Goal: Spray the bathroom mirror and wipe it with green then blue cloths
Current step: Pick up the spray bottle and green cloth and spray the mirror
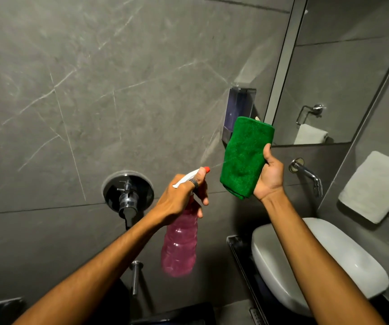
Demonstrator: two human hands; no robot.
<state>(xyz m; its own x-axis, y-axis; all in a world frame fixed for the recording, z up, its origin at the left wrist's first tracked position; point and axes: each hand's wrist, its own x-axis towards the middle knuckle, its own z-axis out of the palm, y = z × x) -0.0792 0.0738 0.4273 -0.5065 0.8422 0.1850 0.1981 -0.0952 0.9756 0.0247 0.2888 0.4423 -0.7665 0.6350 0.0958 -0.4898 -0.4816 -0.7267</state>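
My left hand point(179, 200) grips the neck of a pink spray bottle point(180, 245) with a white trigger head and a red nozzle tip pointing right. Just to its right, my right hand point(270, 177) holds up a folded green cloth point(245, 158), thumb along its right edge. The mirror point(343, 76) hangs on the wall at the upper right, behind and beyond the cloth; it reflects a towel ring and a white towel. No blue cloth is in view.
Grey marble-look tiles point(95, 90) fill the left. A chrome mixer valve point(127, 198) sits left of the bottle. A soap dispenser point(238, 111) is mounted beside the mirror. A white basin point(324, 261), a wall spout point(308, 174) and a hanging white towel point(373, 186) lie at the right.
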